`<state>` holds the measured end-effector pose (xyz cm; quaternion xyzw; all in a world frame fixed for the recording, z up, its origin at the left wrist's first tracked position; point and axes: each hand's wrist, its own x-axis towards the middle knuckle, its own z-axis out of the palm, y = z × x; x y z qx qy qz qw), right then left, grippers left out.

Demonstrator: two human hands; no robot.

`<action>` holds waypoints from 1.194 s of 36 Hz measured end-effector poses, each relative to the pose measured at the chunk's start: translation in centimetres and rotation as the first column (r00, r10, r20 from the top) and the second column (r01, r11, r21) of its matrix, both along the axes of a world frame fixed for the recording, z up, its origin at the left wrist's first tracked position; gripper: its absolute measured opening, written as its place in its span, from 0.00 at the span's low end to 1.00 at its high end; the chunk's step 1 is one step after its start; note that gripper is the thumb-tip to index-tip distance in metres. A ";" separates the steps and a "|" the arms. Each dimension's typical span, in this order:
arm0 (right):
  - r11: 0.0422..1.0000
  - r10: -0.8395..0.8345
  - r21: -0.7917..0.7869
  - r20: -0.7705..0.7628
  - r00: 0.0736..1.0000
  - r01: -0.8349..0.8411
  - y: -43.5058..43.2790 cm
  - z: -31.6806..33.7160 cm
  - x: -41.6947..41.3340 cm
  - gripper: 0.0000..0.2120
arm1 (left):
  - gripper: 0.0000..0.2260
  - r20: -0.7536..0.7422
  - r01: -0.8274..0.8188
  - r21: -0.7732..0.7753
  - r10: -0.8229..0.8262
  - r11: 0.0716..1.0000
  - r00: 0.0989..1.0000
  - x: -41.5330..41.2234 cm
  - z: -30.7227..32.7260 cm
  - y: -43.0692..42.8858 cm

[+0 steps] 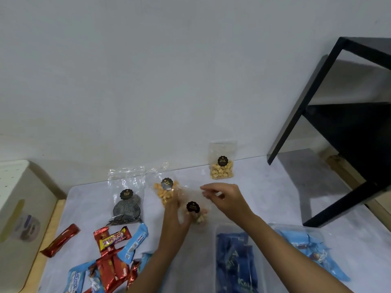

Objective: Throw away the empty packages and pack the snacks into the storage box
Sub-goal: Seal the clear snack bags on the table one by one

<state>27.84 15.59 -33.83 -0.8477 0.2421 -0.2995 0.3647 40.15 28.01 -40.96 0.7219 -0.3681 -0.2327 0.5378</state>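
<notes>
1. The table [264, 187] carries everything. A black shelf [338, 123] stands at its far right and a white bin [25, 197] sits off its left edge.
2. A clear box [220, 240] lies near right, partly filled with dark blue packets. A second tray [296, 228] of light blue packets lies just right of it.
3. A pile of bars [114, 250] lies near left.
4. Three sealed bags rest farther back: the coil bag [127, 208], the orange bag [164, 193] and the nut bag [222, 166].
5. The left hand [175, 210] grips the bag [195, 210] from its left side, fingers curled round it, mid-table above the surface.
6. The right hand [226, 199] seems to pinch the bag's clear top edge, though blur softens this.
7. The bag holds only a few pieces low down, and its long axis runs near to far.
8. The box lies near and right of the bag, under the right forearm, so that hand is closer. The bin is well off to the left.
</notes>
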 end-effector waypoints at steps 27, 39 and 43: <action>0.948 -0.299 0.114 -0.001 0.954 0.297 -18.0 -3.2 -0.4 0.05 | 0.31 0.125 -0.047 0.067 0.039 0.997 0.991 -3.9 -1.5 -16.3; 0.971 -0.239 -0.032 -0.052 0.970 0.238 -13.7 -0.3 1.7 0.14 | 0.16 0.117 -0.282 0.046 0.275 0.958 0.954 1.5 0.8 -10.9; 0.989 -0.144 0.023 -0.040 0.989 0.145 -10.2 -0.8 5.2 0.13 | 0.13 0.139 -0.465 0.099 0.451 0.880 0.882 4.8 1.3 -7.0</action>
